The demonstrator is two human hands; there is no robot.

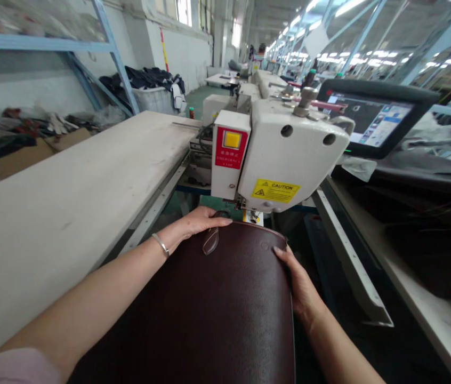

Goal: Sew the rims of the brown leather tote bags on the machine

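Observation:
A large dark brown leather piece, curved like a bag body, lies in front of me with its far edge under the head of a white sewing machine. My left hand grips its far left edge with fingers curled over the rim, next to a small leather loop. A silver bracelet sits on that wrist. My right hand presses against the piece's right edge, fingers closed along it.
A long white table runs along the left, with boxes and dark fabric behind it. The machine carries a red panel with a yellow button and a caution sticker. A touchscreen stands at the right above a dark shelf.

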